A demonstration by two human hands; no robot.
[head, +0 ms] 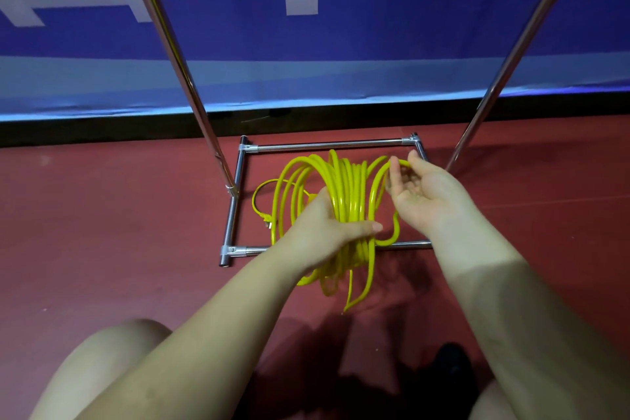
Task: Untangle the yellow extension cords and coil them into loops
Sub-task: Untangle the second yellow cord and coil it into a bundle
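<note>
left hand [320, 232] wraps its fingers round a bundle of yellow cord [344, 194] loops, held above the red floor [119, 215] and a metal frame [235, 208]; right hand [419, 194], palm up, pinches one loose loop at its top

Yellow cord [344, 194], glossy, gathered into a bundle of many upright loops, raised off the floor. Loose turns hanging below the bundle. One strand trailing left to a plug end [266, 219], yellow.
</note>
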